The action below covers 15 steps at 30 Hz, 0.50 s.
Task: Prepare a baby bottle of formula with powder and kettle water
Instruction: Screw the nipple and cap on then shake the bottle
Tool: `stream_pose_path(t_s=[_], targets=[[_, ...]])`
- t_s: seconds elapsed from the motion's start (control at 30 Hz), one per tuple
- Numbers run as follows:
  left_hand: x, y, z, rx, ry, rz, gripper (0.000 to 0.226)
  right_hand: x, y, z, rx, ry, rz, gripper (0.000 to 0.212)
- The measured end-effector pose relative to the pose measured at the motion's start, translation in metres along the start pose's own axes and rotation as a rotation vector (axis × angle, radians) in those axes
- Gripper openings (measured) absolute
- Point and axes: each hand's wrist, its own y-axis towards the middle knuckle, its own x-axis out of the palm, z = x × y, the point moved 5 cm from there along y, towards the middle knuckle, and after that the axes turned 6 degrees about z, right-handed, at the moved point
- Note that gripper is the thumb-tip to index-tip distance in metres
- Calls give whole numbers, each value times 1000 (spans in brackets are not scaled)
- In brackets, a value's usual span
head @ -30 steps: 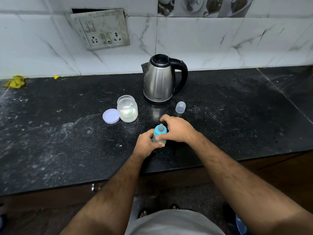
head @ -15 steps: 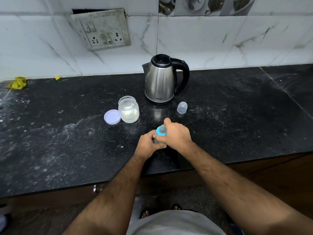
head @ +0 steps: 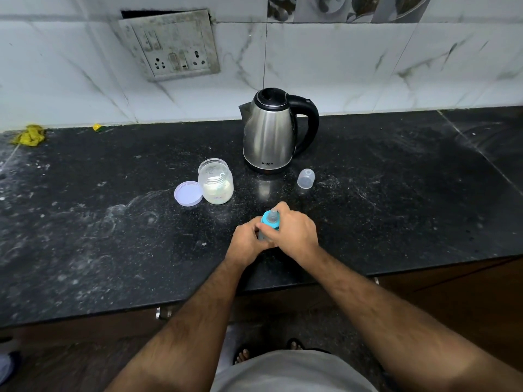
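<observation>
near the front edge of the black stone tabletop (head: 85,250), both hands are clamped on a small baby bottle (head: 261,236) that stands upright. the left hand (head: 244,241) wraps its fingers around the clear lower body, while the right hand (head: 294,232) curls over the blue collar (head: 267,221) from the right side, thumb and fingers closed around it. the pale teat (head: 273,214) pokes up above the collar between the two hands (most of the bottle's body is hidden by the fingers, so what is inside it cannot be told).

behind the hands and a little to the left sits an open clear jar (head: 216,182) with pale powder in its lower part; its round lilac lid (head: 188,193) lies flat just beside it on the left, touching or nearly touching the jar. further back stands a steel kettle (head: 268,134) with a black lid and black handle, the handle facing right and the spout left. to the right of the kettle's base, apart from it, a small clear bottle cap (head: 306,178) rests on the stone.

at the far left by the wall lies a crumpled yellow cloth (head: 28,134), with a small yellow scrap (head: 97,127) further along. a grimy switch and socket plate (head: 169,45) is set in the white marbled tiles above.
</observation>
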Motion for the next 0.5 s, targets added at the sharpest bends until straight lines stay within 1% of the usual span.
stream_pose_path(t_s=[0.03,0.1,0.13,0.2,0.23,0.27,0.37,0.4,0.47,0.5], targets=[[0,0,0,-3,-1,-3,49,2,0,-1,19,2,10,49],[-1,1,-1,-9,-6,-23,48,-1,6,2,-20,65,-62,50],[-1,2,-1,-13,-16,-33,47,-4,11,5,-73,95,-134,52],[0,4,-2,-31,-51,-57,49,-13,18,8,-220,78,-289,60],[1,4,-3,-37,-56,-64,51,-16,21,9,-277,68,-343,65],[0,5,-3,-38,-48,-67,53,-18,23,8,-313,77,-374,65],[0,5,-2,-34,-23,-67,52,-18,27,5,-339,155,-384,41],[0,4,-2,-31,-19,-61,51,-17,25,5,-332,179,-368,37],[0,3,-1,-15,-14,-52,49,-15,18,7,-299,193,-300,36],[1,2,-1,-2,-7,-45,49,-15,13,8,-280,182,-240,37]])
